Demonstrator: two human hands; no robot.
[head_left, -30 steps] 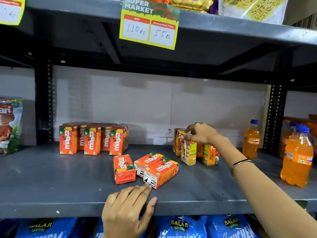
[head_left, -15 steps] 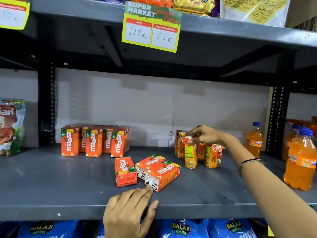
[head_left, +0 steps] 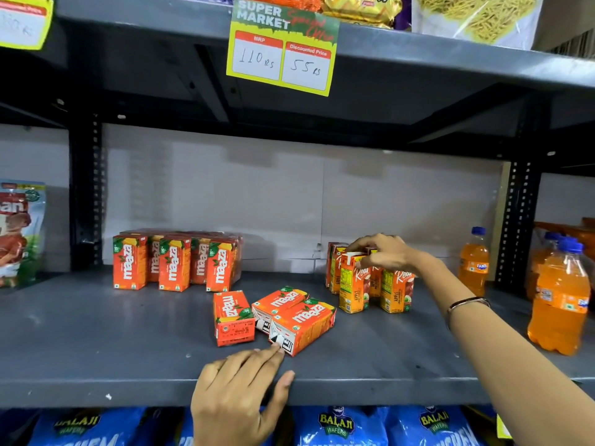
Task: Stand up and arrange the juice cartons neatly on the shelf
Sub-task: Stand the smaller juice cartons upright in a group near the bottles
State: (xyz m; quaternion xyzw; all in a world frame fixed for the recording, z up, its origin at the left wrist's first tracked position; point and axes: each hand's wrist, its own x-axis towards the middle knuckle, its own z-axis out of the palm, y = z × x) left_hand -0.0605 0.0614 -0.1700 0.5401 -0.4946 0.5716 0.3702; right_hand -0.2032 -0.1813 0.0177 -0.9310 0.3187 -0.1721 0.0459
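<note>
Three orange Maaza cartons [head_left: 273,317] lie flat in the middle of the grey shelf [head_left: 96,349]. Several more Maaza cartons [head_left: 175,262] stand upright in rows at the back left. At the right stand several apple juice cartons [head_left: 394,291], upright and close together. My right hand [head_left: 384,252] rests on top of this group, fingers pinching the top of the front-left apple carton [head_left: 352,288]. My left hand [head_left: 240,391] lies flat on the shelf's front edge, fingertips touching the nearest lying Maaza carton.
Orange soda bottles [head_left: 560,300] stand at the right, one [head_left: 473,262] further back by the black upright. A snack pouch [head_left: 16,233] stands at far left. A price tag [head_left: 283,48] hangs from the shelf above. Blue wafer bags [head_left: 338,426] fill the shelf below.
My right hand has set the front apple carton upright beside the others and stays on its top. The left hand has barely moved.
</note>
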